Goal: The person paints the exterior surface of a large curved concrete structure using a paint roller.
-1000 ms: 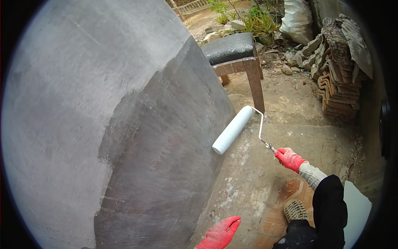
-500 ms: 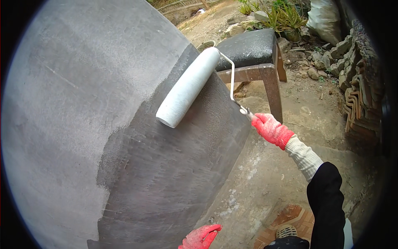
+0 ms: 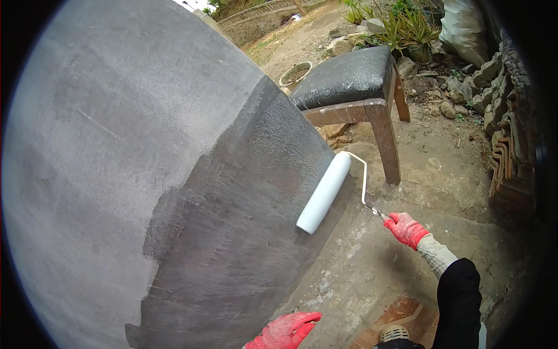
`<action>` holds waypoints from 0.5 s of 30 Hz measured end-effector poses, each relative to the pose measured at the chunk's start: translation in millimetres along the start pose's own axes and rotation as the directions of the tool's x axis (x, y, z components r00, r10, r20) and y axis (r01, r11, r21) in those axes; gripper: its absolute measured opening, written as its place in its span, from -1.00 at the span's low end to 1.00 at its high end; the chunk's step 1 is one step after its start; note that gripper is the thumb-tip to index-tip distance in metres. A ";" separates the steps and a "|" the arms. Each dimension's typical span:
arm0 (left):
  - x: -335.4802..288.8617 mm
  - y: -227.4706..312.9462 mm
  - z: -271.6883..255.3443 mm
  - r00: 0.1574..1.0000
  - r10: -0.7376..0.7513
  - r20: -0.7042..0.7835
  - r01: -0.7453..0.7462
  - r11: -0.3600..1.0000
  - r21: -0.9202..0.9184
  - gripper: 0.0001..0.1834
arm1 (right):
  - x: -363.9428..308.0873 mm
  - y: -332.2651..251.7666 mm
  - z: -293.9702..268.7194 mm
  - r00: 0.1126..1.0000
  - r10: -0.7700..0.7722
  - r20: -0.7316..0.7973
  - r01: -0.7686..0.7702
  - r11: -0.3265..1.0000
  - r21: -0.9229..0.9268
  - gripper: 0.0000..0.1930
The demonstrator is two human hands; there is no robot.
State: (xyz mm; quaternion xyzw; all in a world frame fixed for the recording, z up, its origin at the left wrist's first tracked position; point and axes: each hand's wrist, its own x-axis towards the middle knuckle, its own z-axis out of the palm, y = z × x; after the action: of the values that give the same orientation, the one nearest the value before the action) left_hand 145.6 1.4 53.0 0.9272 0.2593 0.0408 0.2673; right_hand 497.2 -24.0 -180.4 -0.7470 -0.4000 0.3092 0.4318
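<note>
My right hand (image 3: 407, 230), in a red-and-white work glove, is closed round the handle of a paint roller (image 3: 324, 193). The roller's white sleeve lies against the lower right part of a large grey wall (image 3: 232, 232), near its bottom edge. A wet-looking dark patch covers the wall's right side; the left side is paler grey. At the lower edge my left hand (image 3: 286, 331), in a red glove, hangs in front of the wall's foot. Its fingers are stretched out, thumb apart, and nothing is in it.
A wooden stool (image 3: 349, 78) with a black, white-speckled seat stands at the wall's far end, beside a round pot (image 3: 296, 72). Stacked roof tiles (image 3: 504, 163), stones, plants (image 3: 407, 35) and a white sack (image 3: 463, 32) line the right. Brick paving (image 3: 401, 320) lies near my foot.
My right hand has drawn the roller down and to the right over the wall, toward its bottom edge. My left hand has shifted slightly right and stays empty.
</note>
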 end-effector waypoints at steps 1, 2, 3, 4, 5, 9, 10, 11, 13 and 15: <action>7.4 -0.6 4.1 1.000 0.006 0.001 -0.006 1.000 0.007 -0.79 | 6.0 -14.0 -6.3 0.999 -0.048 -0.022 0.048 0.999 -0.004 -0.61; 14.8 -1.9 9.2 0.999 0.033 0.006 -0.033 0.999 0.029 -0.79 | 15.7 -31.9 -9.7 0.987 -0.147 -0.064 0.146 0.989 -0.018 -0.61; 21.3 -1.0 12.5 0.998 0.063 0.012 -0.064 0.997 0.042 -0.80 | 23.9 -53.4 -16.4 0.980 -0.181 -0.077 0.182 0.983 0.001 -0.62; 27.5 1.1 12.7 0.998 0.065 0.011 -0.066 0.997 0.042 -0.80 | 32.1 -75.3 -23.0 0.972 -0.215 -0.090 0.218 0.976 0.020 -0.62; 35.0 3.2 12.4 0.998 0.054 0.042 -0.054 0.998 0.012 -0.80 | 42.6 -98.9 -29.4 0.971 -0.221 -0.085 0.224 0.974 0.025 -0.62; 49.6 -2.1 4.9 0.935 0.057 0.351 -0.095 0.991 0.094 -0.65 | 45.3 -120.0 -44.9 0.972 -0.212 -0.098 0.214 0.977 0.009 -0.63; 50.1 -1.9 4.3 0.936 0.056 0.349 -0.098 0.990 0.105 -0.65 | 55.3 -112.5 -41.3 0.959 -0.257 -0.116 0.257 0.966 -0.011 -0.64; 48.5 -0.1 5.6 0.966 0.097 0.238 -0.123 0.988 0.098 -0.72 | 57.3 -98.8 -34.4 0.957 -0.264 -0.122 0.265 0.964 -0.005 -0.64; 45.4 0.5 9.8 0.984 0.142 0.110 -0.153 0.983 0.102 -0.78 | 47.5 -53.2 -11.3 0.963 -0.245 -0.108 0.250 0.968 0.032 -0.62; 43.5 0.9 15.0 0.992 0.094 0.085 -0.085 0.991 -0.101 -0.77 | 30.2 2.5 3.0 0.991 -0.111 -0.077 0.112 0.994 0.003 -0.58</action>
State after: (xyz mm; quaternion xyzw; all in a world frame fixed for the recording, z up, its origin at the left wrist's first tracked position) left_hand 186.7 15.5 38.0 0.9246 0.2028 0.0237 0.3215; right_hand 510.4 2.5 -187.4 -0.7332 -0.4231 0.2570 0.4662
